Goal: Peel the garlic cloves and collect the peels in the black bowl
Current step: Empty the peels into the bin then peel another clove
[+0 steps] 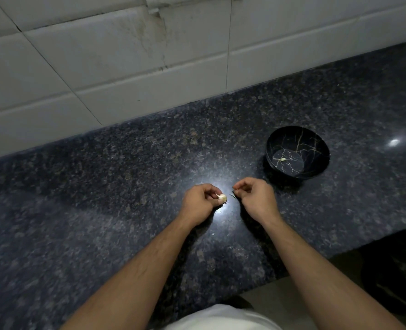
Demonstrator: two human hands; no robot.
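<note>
left hand (200, 203): its grip is tight around a garlic clove (222, 198), just above the worktop (102, 198) | right hand (256, 197): fingers curled, pinching a tiny bit, too small to tell what | black bowl (297, 152): past the right grip, one small pale bit inside

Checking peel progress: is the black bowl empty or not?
Nearly empty: the black bowl stands upright with one small pale scrap on its floor.

garlic clove (222, 198) half hidden, right grip's (254, 195) contents unclear
</note>
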